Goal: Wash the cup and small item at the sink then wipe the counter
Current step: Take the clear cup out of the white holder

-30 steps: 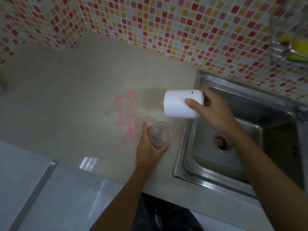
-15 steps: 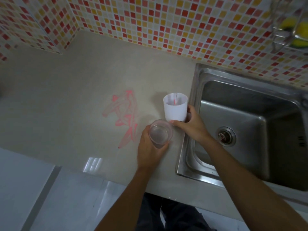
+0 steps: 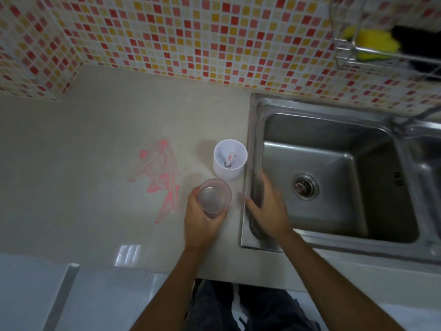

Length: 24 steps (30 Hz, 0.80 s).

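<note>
Clear round plastic cup (image 3: 214,197) in left hand (image 3: 202,219).

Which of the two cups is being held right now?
The clear cup, gripped by the left hand. The white cup stands untouched on the counter beside the sink.

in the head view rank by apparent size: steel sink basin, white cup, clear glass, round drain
1. steel sink basin
2. white cup and clear glass: look alike, and the glass may sit nearer the camera
3. round drain
</note>
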Each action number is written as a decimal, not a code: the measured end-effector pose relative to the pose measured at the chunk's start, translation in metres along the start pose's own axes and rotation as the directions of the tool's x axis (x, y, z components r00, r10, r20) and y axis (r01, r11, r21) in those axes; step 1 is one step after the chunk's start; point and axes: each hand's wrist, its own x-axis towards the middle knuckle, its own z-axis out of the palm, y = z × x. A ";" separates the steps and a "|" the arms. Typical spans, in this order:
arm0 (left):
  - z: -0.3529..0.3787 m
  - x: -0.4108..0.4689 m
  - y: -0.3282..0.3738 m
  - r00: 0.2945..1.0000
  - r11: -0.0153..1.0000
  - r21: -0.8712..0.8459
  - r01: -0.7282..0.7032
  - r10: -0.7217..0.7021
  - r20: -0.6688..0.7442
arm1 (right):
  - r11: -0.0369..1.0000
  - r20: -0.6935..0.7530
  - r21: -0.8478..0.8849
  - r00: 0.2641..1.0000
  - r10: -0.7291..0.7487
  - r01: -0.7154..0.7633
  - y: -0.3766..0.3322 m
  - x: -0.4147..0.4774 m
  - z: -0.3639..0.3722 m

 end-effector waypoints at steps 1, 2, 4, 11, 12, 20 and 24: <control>0.002 -0.006 0.002 1.000 1.000 -0.006 -0.011 0.011 0.020 | 0.998 0.013 -0.058 1.000 0.025 -0.024 0.014 -0.019 -0.004; 0.006 -0.013 0.004 0.999 1.000 -0.018 -0.021 0.021 0.042 | 0.991 0.025 -0.126 0.999 0.047 -0.043 0.029 -0.037 -0.007; 0.017 -0.029 0.013 0.994 0.998 -0.049 -0.044 0.049 0.095 | 0.955 -0.001 -0.295 0.999 0.033 -0.031 0.059 -0.069 -0.013; 0.092 -0.045 0.055 0.913 0.979 0.017 -0.204 0.184 0.364 | 0.833 -0.123 -0.536 0.989 0.086 -0.139 0.139 -0.093 -0.071; 0.105 -0.045 0.063 0.899 0.969 0.047 -0.243 0.207 0.387 | 0.828 -0.137 -0.534 0.984 0.115 -0.171 0.150 -0.092 -0.084; 0.189 -0.029 0.088 0.711 0.683 0.342 -0.646 0.374 0.596 | 0.773 -0.026 -0.578 0.953 0.303 -0.262 0.218 -0.074 -0.168; 0.210 -0.019 0.094 0.624 0.395 0.489 -0.778 0.388 0.679 | 0.787 0.098 -0.594 0.955 0.279 -0.169 0.227 -0.067 -0.183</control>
